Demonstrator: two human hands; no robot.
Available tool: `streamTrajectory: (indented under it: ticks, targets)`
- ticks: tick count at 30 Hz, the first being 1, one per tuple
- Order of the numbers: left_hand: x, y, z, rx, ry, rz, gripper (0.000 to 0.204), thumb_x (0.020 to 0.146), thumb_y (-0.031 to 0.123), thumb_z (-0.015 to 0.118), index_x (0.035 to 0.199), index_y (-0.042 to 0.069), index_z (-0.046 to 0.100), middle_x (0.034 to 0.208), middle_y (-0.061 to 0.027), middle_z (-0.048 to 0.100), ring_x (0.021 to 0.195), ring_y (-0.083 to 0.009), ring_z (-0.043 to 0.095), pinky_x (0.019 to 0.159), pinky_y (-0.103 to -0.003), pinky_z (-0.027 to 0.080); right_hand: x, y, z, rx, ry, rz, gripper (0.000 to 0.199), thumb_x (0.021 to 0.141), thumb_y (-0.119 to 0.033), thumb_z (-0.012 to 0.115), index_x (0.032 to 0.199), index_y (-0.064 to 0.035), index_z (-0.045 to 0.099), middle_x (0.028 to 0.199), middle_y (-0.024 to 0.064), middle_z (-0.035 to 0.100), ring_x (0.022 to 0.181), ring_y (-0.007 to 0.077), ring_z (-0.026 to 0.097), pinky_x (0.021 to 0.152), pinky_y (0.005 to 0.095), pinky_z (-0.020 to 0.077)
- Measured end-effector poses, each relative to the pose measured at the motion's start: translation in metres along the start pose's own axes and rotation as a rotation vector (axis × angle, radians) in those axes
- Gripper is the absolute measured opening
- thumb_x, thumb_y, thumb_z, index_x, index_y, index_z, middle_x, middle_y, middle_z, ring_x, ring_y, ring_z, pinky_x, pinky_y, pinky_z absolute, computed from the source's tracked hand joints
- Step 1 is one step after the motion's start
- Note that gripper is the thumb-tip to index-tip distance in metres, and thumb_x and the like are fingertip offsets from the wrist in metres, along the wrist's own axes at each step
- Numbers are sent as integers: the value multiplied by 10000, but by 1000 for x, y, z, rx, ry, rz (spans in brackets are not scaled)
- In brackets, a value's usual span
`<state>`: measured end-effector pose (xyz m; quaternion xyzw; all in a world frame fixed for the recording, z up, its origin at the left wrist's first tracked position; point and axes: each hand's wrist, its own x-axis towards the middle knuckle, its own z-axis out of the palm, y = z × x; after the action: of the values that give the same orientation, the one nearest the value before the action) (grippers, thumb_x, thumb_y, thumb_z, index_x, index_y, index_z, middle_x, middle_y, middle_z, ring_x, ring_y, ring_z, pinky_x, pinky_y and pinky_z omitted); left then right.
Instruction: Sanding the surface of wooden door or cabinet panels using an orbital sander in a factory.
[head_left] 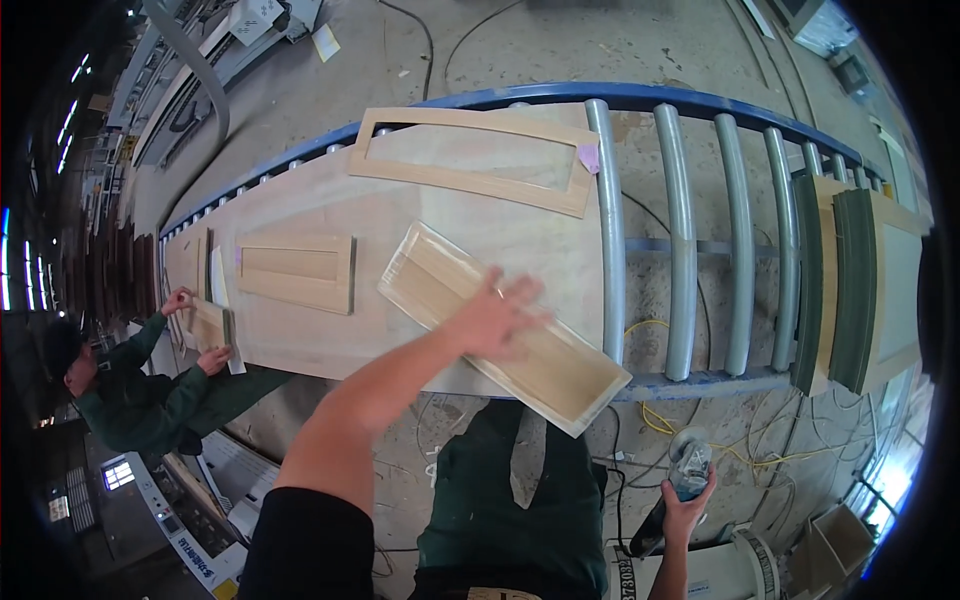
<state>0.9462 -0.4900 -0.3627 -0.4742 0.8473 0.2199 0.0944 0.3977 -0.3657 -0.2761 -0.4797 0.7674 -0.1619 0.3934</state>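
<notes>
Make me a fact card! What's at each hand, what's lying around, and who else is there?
Left hand: open, blurred, on or just above a long pale rectangular wooden panel
Right hand: gripping a grey-and-blue handheld tool
Flat pale wooden board: bears that panel, a pale rectangular wooden frame
Beside board: silver metal rollers
Other person: holding a pale wooden piece at left

board on rollers, frame chilling at the back, one panel off left, another panel up front, stacked panels way right
</notes>
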Motion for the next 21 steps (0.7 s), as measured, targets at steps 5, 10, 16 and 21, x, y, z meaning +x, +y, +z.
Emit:
streamTrajectory:
  ticks: [5,10,16,21]
  targets:
    - [18,-141,-33,334,309,-573,701,979,269,674,1618,144,413,1671,-147,397,1566,-361,339,1277,-537,289,-18,-8,2,-14,-6,4,1031,726,-89,888,1603,-27,349,1556,184,456,1454,337,433,1238,443,299]
    - [21,-202,-50,19,210,-583,513,997,234,653,1490,164,530,1530,-124,532,1467,-306,473,1245,-527,347,-50,5,10,-27,-15,72,1047,707,-81,893,1600,-22,349,1558,190,460,1452,340,440,1237,438,303]
    - [15,-230,-73,-56,67,-493,448,946,225,719,1366,135,590,1388,-114,573,1304,-341,574,1119,-474,465,-100,-2,25,-57,6,118,1062,691,-71,897,1600,-28,350,1562,207,465,1451,359,448,1235,450,315]
    - [-16,-207,-47,-93,228,-349,419,935,188,732,1320,122,579,1361,-120,571,1318,-352,551,1102,-495,475,-134,-11,56,39,113,161,1036,713,-81,882,1602,-38,351,1521,177,484,1407,318,470,1217,431,329]
